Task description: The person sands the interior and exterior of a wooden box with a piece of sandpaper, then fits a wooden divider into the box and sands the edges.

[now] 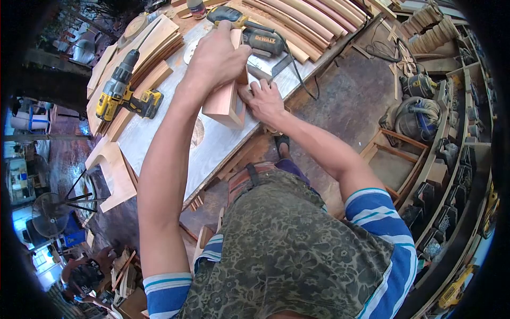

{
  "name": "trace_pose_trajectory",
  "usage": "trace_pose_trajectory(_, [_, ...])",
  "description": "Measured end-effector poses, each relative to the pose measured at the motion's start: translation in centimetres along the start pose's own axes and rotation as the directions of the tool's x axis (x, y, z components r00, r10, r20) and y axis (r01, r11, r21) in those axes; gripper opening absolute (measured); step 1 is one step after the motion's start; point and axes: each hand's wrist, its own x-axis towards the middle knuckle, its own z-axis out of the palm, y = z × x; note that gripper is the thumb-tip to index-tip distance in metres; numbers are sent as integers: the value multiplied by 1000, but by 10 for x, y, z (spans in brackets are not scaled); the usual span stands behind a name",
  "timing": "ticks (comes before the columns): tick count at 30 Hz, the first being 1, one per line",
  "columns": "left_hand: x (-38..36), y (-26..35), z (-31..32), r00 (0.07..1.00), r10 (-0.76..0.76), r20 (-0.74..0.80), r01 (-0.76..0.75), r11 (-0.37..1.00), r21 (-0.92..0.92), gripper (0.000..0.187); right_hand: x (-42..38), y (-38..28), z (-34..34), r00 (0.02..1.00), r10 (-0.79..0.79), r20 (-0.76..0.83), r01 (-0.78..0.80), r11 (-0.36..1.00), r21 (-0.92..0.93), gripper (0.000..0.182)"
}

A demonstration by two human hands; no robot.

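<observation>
A small box-like piece of pale reddish wood (219, 108) stands on the white-topped workbench (169, 139), its hollow end facing me. My left hand (219, 57) is closed over the upper, far part of this wooden box, fingers wrapped across its boards. Low on the box's right side, my right hand (264, 102) has bent fingers and a thumb pressed against the wood near the bench edge. Part of the box is hidden under my left hand. Just beyond my right hand lies a flat dark metal piece (281, 65).
A yellow cordless drill (123, 91) lies on stacked boards at left. A corded DeWalt tool (261, 41) sits behind the box, its cable hanging over the bench edge. Long curved wood strips (313, 21) fill the far end. A wooden frame (396, 159) and shop vacuum (419, 116) stand right.
</observation>
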Motion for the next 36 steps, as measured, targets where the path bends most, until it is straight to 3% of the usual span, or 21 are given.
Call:
trace_pose_trajectory(5, [1,1,0,999,-26,26,25,999,34,51,0,1,3,999,-6,-49,6,1000,-8,53])
trace_pose_trajectory(8, [0,0,-1,999,-38,18,38,999,13,53,13,-2,5,1000,19,17,-18,999,-29,54])
trace_pose_trajectory(13, [2,-1,0,1000,2,5,-2,1000,16,55,-2,-2,-2,999,42,21,-43,998,36,45])
trace_pose_trajectory(17, [-1,2,-1,998,-58,27,57,998,9,55,18,3,5,999,44,-14,-43,997,57,41])
trace_pose_trajectory(19, [-1,0,-1,998,-51,23,51,999,5,55,14,2,-13,982,56,179,-68,996,60,39])
trace_pose_trajectory(23, [-1,2,-1,999,-43,23,43,999,13,55,-2,7,-20,991,17,135,-28,997,77,39])
trace_pose_trajectory(26, [0,1,0,999,-52,17,51,998,22,54,2,15,-20,975,56,215,-107,967,232,40])
trace_pose_trajectory(28, [1,3,-3,999,-36,10,35,999,38,53,4,16,-27,935,262,240,-355,729,585,34])
trace_pose_trajectory(29, [1,3,-4,998,-55,28,54,998,29,53,5,16,-30,933,265,243,-359,726,587,34])
trace_pose_trajectory(31, [-1,4,-2,996,-73,53,72,997,17,53,12,15,-47,793,433,429,-608,611,507,35])
trace_pose_trajectory(36, [-1,3,-2,998,-60,27,60,998,2,51,34,2,-44,718,512,471,-695,553,459,42])
